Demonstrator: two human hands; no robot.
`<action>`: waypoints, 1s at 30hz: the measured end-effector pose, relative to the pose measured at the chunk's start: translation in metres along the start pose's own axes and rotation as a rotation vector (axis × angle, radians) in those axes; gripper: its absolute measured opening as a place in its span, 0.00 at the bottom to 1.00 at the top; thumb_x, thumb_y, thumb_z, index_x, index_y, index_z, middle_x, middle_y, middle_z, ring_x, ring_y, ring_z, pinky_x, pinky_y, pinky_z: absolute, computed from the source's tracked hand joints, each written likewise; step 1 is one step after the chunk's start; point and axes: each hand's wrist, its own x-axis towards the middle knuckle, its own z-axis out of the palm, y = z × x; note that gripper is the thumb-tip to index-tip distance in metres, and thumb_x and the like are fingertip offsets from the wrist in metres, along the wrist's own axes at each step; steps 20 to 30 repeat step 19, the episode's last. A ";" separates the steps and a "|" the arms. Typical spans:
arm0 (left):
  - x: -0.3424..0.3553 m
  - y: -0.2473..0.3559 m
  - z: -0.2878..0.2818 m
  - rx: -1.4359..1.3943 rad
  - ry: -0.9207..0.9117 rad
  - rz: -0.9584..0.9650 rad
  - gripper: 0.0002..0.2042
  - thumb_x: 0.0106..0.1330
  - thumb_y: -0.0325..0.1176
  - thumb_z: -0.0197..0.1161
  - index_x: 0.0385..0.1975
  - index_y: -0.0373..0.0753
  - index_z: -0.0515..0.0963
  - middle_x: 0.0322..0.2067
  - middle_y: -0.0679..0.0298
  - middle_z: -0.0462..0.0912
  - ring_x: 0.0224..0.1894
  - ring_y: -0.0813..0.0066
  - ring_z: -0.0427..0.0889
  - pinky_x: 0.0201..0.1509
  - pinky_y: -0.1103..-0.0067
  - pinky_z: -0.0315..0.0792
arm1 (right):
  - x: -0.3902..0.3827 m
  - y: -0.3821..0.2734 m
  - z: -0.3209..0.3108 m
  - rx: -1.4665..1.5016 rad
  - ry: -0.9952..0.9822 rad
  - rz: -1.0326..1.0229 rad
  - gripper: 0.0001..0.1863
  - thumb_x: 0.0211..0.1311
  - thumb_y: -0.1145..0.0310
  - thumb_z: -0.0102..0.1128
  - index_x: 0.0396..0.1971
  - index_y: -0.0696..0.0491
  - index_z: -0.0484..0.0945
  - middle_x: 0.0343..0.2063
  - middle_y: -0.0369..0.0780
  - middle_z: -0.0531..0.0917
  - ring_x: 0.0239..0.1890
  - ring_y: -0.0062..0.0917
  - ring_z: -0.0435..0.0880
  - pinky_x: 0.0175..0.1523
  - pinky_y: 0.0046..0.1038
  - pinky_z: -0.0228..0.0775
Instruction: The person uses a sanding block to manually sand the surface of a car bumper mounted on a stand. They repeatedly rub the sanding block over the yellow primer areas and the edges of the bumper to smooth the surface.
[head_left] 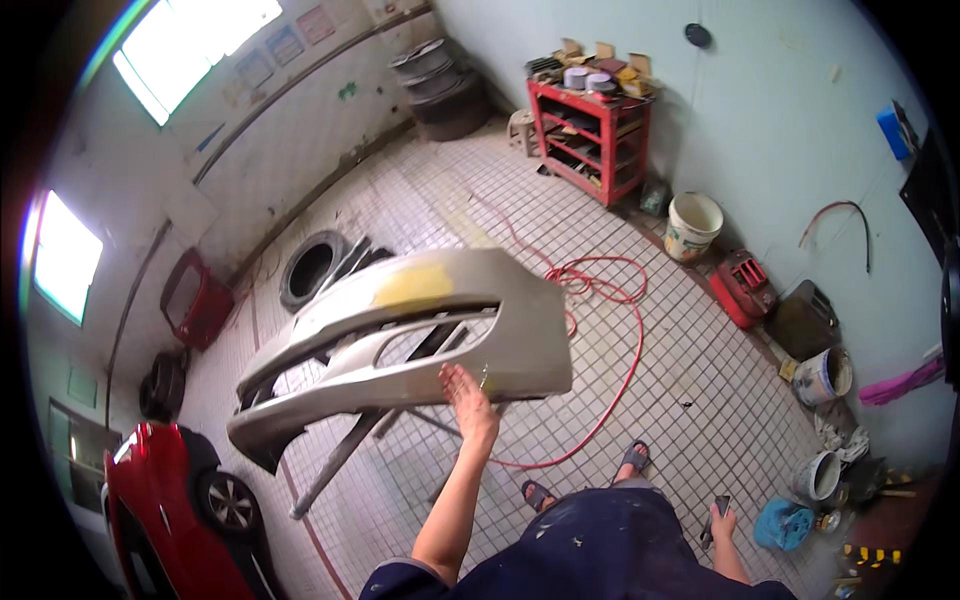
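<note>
A grey car bumper [540, 340] with a yellow filler patch [412, 286] rests on a stand [340, 465] in front of me. My left hand [467, 403] reaches up to its lower edge. The fingers are stretched out and lie flat against the grey surface, holding nothing. Low on the right, beside my body, my right hand [724, 527] is closed round a small dark block-like tool [722, 504]. Its exact kind is too small to make out.
A red hose [632, 376] lies looped across the tiled floor. Along the right wall stand a red shelf cart [612, 150], buckets [693, 226] and a red machine [742, 288]. A red car [165, 500] is at lower left; a tyre [312, 268] lies behind the bumper.
</note>
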 end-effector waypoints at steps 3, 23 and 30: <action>0.009 0.026 0.034 -0.012 0.003 -0.026 0.49 0.55 0.13 0.57 0.77 0.16 0.38 0.80 0.30 0.34 0.84 0.36 0.31 0.87 0.55 0.26 | 0.075 0.021 -0.012 -0.002 0.055 -0.106 0.18 0.62 0.62 0.77 0.46 0.57 0.85 0.36 0.41 0.89 0.37 0.31 0.87 0.43 0.37 0.78; 0.089 0.199 0.181 -0.856 -0.225 -0.956 0.23 0.63 0.23 0.59 0.60 0.25 0.69 0.56 0.45 0.74 0.56 0.57 0.77 0.53 0.62 0.76 | 0.208 0.033 -0.099 0.133 0.342 0.312 0.50 0.50 0.64 0.82 0.72 0.54 0.63 0.50 0.52 0.86 0.47 0.41 0.89 0.53 0.41 0.82; 0.089 0.199 0.181 -0.856 -0.225 -0.956 0.23 0.63 0.23 0.59 0.60 0.25 0.69 0.56 0.45 0.74 0.56 0.57 0.77 0.53 0.62 0.76 | 0.208 0.033 -0.099 0.133 0.342 0.312 0.50 0.50 0.64 0.82 0.72 0.54 0.63 0.50 0.52 0.86 0.47 0.41 0.89 0.53 0.41 0.82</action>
